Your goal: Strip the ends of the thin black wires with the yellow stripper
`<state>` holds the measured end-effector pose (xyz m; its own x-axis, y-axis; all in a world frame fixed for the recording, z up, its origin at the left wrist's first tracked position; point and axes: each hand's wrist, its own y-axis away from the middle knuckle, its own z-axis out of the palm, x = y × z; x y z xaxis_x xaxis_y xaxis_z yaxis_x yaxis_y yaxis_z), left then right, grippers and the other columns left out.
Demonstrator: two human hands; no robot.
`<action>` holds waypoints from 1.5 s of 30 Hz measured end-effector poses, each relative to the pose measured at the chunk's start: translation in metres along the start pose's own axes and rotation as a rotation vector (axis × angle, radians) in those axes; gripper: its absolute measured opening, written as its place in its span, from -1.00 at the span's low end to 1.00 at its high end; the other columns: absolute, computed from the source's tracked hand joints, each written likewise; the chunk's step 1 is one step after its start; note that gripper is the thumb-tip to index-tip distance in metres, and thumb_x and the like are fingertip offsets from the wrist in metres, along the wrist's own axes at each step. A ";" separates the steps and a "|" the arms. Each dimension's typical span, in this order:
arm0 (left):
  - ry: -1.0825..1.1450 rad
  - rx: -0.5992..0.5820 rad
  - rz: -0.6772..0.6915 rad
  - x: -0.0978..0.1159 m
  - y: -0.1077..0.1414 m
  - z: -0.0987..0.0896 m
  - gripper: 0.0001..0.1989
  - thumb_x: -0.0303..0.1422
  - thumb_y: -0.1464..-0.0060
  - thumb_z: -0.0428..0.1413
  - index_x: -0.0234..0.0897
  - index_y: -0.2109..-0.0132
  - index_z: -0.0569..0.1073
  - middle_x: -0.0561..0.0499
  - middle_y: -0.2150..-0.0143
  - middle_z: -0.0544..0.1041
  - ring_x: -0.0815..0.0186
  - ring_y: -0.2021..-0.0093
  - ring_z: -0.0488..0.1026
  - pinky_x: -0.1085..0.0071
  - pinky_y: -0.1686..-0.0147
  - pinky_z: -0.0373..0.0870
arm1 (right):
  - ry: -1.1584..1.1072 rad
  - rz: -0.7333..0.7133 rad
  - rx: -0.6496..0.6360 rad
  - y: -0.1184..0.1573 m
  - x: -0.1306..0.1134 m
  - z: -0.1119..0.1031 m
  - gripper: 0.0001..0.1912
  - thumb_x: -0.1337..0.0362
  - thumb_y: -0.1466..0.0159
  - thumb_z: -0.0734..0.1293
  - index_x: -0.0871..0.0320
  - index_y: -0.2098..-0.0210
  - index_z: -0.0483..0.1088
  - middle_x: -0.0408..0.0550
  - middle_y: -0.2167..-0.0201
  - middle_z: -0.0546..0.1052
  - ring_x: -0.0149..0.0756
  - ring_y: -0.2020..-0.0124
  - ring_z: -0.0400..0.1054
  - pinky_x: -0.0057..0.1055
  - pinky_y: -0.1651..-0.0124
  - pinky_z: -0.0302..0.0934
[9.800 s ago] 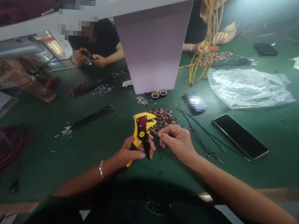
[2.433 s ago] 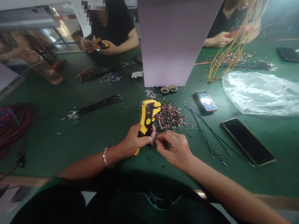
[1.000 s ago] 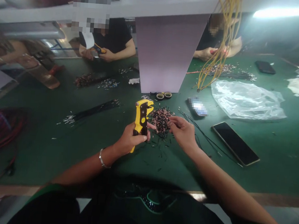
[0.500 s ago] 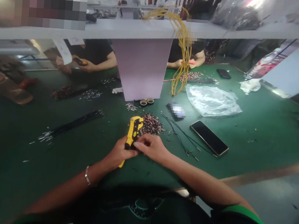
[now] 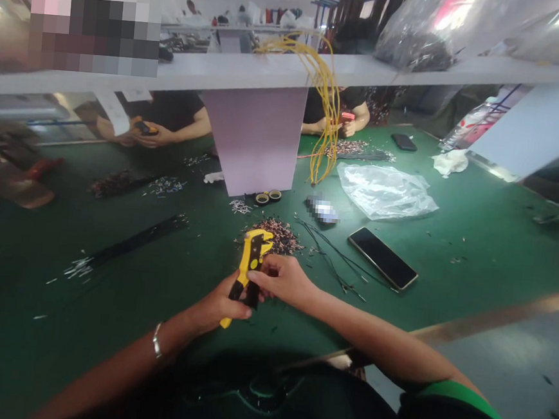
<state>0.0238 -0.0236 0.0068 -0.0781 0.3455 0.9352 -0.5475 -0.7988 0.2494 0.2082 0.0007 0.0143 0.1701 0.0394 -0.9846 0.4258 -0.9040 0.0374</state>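
Green workbench (image 5: 473, 263), plastic bag (image 5: 385, 192), smartphone (image 5: 382, 258), black wires (image 5: 331, 259) and heap of coppery wire pieces (image 5: 277, 235) lay around my left hand (image 5: 217, 301), closed on a yellow wire stripper (image 5: 251, 259) just before that heap, my right hand (image 5: 281, 280) pinched narrow against the tool, anything held too small to tell.
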 end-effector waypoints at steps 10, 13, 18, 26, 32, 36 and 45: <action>0.194 -0.066 0.066 -0.011 -0.003 -0.010 -0.21 -0.54 0.22 0.13 -0.25 -0.25 0.23 -0.06 0.20 0.50 0.10 0.18 0.51 0.03 0.06 0.34 | 0.897 0.073 0.287 -0.003 0.015 -0.133 -0.78 0.38 -0.18 0.25 0.20 0.33 0.57 -0.05 0.41 0.61 -0.30 0.40 0.42 -0.42 0.28 0.21; 0.225 -0.063 0.085 -0.010 -0.005 -0.011 -0.21 -0.54 0.22 0.13 -0.25 -0.25 0.23 -0.07 0.21 0.49 0.08 0.19 0.51 0.03 0.09 0.36 | 0.997 0.131 0.289 -0.012 0.023 -0.167 -0.77 0.40 -0.17 0.24 0.20 0.41 0.56 -0.01 0.44 0.60 -0.26 0.40 0.40 -0.40 0.30 0.16; 0.243 -0.054 0.080 -0.010 -0.005 -0.012 -0.27 -0.54 0.23 0.13 -0.28 -0.19 0.29 -0.09 0.20 0.50 0.11 0.22 0.51 0.08 0.13 0.39 | 1.128 0.201 0.189 -0.040 0.038 -0.174 -0.81 0.38 -0.18 0.28 0.18 0.36 0.56 0.04 0.35 0.61 -0.20 0.29 0.44 -0.39 0.27 0.16; 0.246 -0.037 0.068 -0.009 -0.004 -0.012 -0.30 -0.53 0.24 0.13 -0.29 -0.16 0.31 -0.08 0.22 0.49 0.13 0.25 0.51 0.09 0.18 0.42 | 1.265 0.319 -0.003 -0.074 0.059 -0.165 -0.72 0.20 -0.33 0.35 0.25 0.05 0.44 0.09 0.06 0.51 -0.17 0.11 0.46 -0.21 0.09 0.37; 0.252 -0.026 0.055 -0.008 -0.004 -0.014 -0.32 -0.53 0.25 0.13 -0.31 -0.14 0.33 -0.10 0.22 0.50 0.12 0.26 0.51 0.12 0.21 0.42 | 1.276 0.326 0.034 -0.077 0.058 -0.165 -0.79 0.27 -0.19 0.39 0.32 0.26 0.53 0.26 0.19 0.59 -0.01 0.14 0.49 -0.37 0.25 0.26; 0.258 -0.002 0.098 -0.011 -0.006 -0.016 -0.29 -0.53 0.26 0.13 -0.30 -0.16 0.31 -0.09 0.23 0.50 0.11 0.26 0.50 0.06 0.20 0.43 | 1.236 0.314 0.101 -0.072 0.055 -0.172 -0.80 0.29 -0.12 0.36 0.28 0.31 0.54 0.20 0.25 0.61 -0.07 0.23 0.50 -0.41 0.38 0.14; 0.280 -0.050 0.082 -0.003 -0.006 -0.015 -0.26 -0.53 0.22 0.13 -0.27 -0.21 0.28 -0.08 0.20 0.50 0.14 0.22 0.49 0.07 0.12 0.40 | 1.033 0.212 0.273 -0.050 0.031 -0.182 -0.89 0.36 -0.02 0.35 0.19 0.42 0.50 0.01 0.44 0.57 -0.20 0.37 0.43 -0.41 0.40 0.11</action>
<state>0.0150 -0.0127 -0.0015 -0.3468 0.4082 0.8445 -0.5694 -0.8071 0.1563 0.3539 0.1243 0.0133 0.9359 0.0945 -0.3394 0.1094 -0.9937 0.0251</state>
